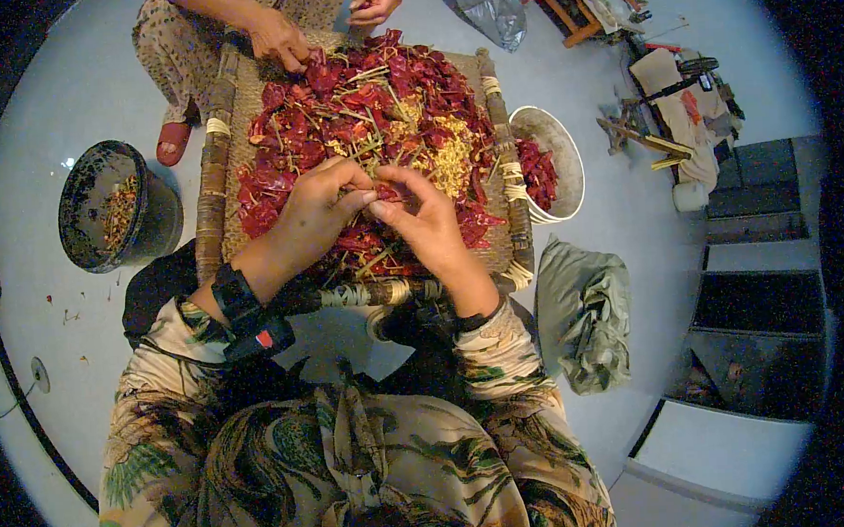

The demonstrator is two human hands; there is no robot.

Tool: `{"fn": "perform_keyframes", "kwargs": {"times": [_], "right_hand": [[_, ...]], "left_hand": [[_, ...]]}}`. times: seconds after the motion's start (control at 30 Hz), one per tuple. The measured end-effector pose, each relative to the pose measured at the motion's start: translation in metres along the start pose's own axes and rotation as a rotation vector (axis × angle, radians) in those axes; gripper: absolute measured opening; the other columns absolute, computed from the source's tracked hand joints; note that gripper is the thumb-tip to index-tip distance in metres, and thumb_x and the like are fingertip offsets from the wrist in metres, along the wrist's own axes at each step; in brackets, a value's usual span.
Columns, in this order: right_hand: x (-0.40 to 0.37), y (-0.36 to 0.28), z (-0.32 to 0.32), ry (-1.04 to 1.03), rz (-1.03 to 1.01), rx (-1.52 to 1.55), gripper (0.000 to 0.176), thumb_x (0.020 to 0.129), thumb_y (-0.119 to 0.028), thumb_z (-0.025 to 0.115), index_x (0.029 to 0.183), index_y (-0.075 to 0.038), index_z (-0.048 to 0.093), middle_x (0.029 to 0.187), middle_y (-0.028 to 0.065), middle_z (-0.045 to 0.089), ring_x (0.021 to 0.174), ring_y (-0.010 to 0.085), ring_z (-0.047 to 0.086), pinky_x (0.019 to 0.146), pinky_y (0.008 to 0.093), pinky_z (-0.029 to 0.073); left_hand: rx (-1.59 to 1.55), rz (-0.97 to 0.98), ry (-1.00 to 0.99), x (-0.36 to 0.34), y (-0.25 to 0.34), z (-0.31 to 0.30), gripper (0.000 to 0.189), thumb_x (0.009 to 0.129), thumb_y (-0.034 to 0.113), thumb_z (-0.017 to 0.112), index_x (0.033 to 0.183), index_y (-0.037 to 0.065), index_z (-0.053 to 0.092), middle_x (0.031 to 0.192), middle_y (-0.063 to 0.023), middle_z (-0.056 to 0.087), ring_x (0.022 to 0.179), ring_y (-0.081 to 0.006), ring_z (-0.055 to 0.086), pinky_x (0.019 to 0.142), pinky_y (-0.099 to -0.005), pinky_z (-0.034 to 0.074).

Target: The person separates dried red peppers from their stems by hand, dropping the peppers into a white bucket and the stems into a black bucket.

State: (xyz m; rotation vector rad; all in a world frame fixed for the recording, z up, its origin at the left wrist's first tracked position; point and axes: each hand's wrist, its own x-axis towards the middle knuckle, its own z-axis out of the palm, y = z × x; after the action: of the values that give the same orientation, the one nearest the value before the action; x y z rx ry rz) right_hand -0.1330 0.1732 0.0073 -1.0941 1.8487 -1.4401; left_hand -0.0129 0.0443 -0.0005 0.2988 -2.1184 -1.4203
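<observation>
Both my hands meet above a heap of dried red chili peppers (294,128) on a woven cot (214,192) with a wooden frame. My left hand (318,210) has its thumb and fingers pinched on a red chili piece (388,191). From the other side, my right hand (425,221) pinches the same piece, its thumb touching it near my left thumb. The fingertips partly hide the piece. Pale yellow seeds (450,159) and thin stems lie among the peppers.
A black bucket (161,214) with stems stands at left; a white bucket (568,163) with red peppers stands at right. Below it lies a green sack (584,313). A co-worker's hands (278,39) are at the cot's far edge. A grey plastic bag (496,11) lies beyond.
</observation>
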Motion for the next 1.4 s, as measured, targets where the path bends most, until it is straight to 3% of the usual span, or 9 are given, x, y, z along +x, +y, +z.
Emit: {"fn": "perform_keyframes", "kwargs": {"times": [0.3, 0.5, 0.7, 0.8, 0.9, 1.0, 1.1, 1.3, 1.4], "right_hand": [[-0.001, -0.002, 0.001, 0.054, -0.220, -0.277, 0.021, 0.083, -0.016, 0.062, 0.097, 0.000, 0.062, 0.090, 0.0140, 0.065, 0.083, 0.0233, 0.063, 0.074, 0.0315, 0.047], [-0.003, -0.002, 0.005, 0.074, -0.147, -0.158, 0.020, 0.086, -0.013, 0.059, 0.099, 0.002, 0.062, 0.091, 0.0133, 0.066, 0.086, 0.0212, 0.063, 0.077, 0.0309, 0.048], [-0.004, 0.003, 0.008, 0.108, -0.051, -0.007, 0.017, 0.086, -0.012, 0.058, 0.096, 0.002, 0.063, 0.087, 0.0082, 0.066, 0.083, 0.0144, 0.060, 0.075, 0.0280, 0.047], [-0.004, 0.009, 0.012, 0.145, -0.064, 0.009, 0.014, 0.086, -0.011, 0.059, 0.093, 0.001, 0.063, 0.082, 0.0044, 0.064, 0.078, 0.0115, 0.057, 0.072, 0.0261, 0.046], [-0.003, 0.006, 0.008, 0.105, 0.079, 0.109, 0.011, 0.086, -0.010, 0.059, 0.091, -0.002, 0.063, 0.080, 0.0006, 0.062, 0.075, 0.0092, 0.055, 0.070, 0.0245, 0.045], [-0.002, 0.007, 0.005, 0.059, 0.170, 0.244, 0.010, 0.085, -0.011, 0.060, 0.091, -0.004, 0.063, 0.079, -0.0017, 0.060, 0.072, 0.0074, 0.053, 0.068, 0.0229, 0.044], [0.001, 0.015, 0.005, 0.013, 0.206, 0.402, 0.013, 0.086, -0.013, 0.060, 0.093, -0.001, 0.061, 0.081, 0.0049, 0.063, 0.071, 0.0113, 0.057, 0.066, 0.0237, 0.044], [0.000, 0.007, 0.006, -0.045, 0.248, 0.721, 0.016, 0.086, -0.014, 0.060, 0.093, 0.000, 0.059, 0.078, 0.0057, 0.061, 0.068, 0.0147, 0.059, 0.065, 0.0294, 0.052], [0.000, 0.011, 0.002, -0.164, 0.231, 0.872, 0.014, 0.085, -0.015, 0.061, 0.094, -0.004, 0.059, 0.083, 0.0035, 0.062, 0.072, 0.0134, 0.059, 0.069, 0.0324, 0.053]], "left_hand": [[-0.058, -0.099, -0.012, -0.002, 0.003, -0.002, 0.009, 0.080, 0.007, 0.060, 0.079, 0.000, 0.054, 0.073, -0.0105, 0.052, 0.068, -0.0236, 0.054, 0.061, -0.0338, 0.042], [0.106, 0.049, 0.033, -0.003, 0.000, 0.002, 0.009, 0.082, 0.007, 0.059, 0.082, 0.000, 0.053, 0.077, -0.0128, 0.054, 0.072, -0.0293, 0.055, 0.064, -0.0376, 0.044], [0.174, 0.011, -0.015, -0.004, 0.004, 0.001, 0.010, 0.082, 0.009, 0.060, 0.084, 0.000, 0.054, 0.080, -0.0144, 0.055, 0.073, -0.0334, 0.055, 0.065, -0.0391, 0.044], [0.141, -0.025, -0.025, -0.005, 0.010, 0.000, 0.011, 0.082, 0.009, 0.060, 0.084, 0.000, 0.054, 0.078, -0.0115, 0.055, 0.072, -0.0273, 0.056, 0.063, -0.0366, 0.044], [-0.131, -0.121, -0.031, -0.003, 0.000, 0.002, 0.010, 0.083, 0.011, 0.060, 0.081, 0.002, 0.055, 0.070, -0.0054, 0.056, 0.065, -0.0160, 0.055, 0.055, -0.0302, 0.041], [-0.427, -0.481, -0.132, 0.000, 0.009, -0.005, 0.009, 0.084, 0.012, 0.060, 0.080, 0.005, 0.057, 0.064, 0.0009, 0.054, 0.058, -0.0067, 0.051, 0.049, -0.0227, 0.037], [-0.618, -0.473, -0.138, 0.000, 0.009, -0.006, 0.008, 0.084, 0.014, 0.060, 0.080, 0.007, 0.057, 0.064, 0.0012, 0.056, 0.052, -0.0055, 0.047, 0.045, -0.0200, 0.035], [-0.874, -0.583, -0.184, 0.000, 0.005, -0.008, 0.005, 0.084, 0.010, 0.059, 0.082, 0.006, 0.057, 0.071, -0.0037, 0.061, 0.050, -0.0058, 0.044, 0.045, -0.0200, 0.034], [-1.091, -0.655, -0.282, 0.000, 0.001, -0.010, 0.004, 0.085, 0.009, 0.058, 0.084, 0.006, 0.056, 0.069, -0.0010, 0.057, 0.049, -0.0046, 0.040, 0.045, -0.0197, 0.032]]}}
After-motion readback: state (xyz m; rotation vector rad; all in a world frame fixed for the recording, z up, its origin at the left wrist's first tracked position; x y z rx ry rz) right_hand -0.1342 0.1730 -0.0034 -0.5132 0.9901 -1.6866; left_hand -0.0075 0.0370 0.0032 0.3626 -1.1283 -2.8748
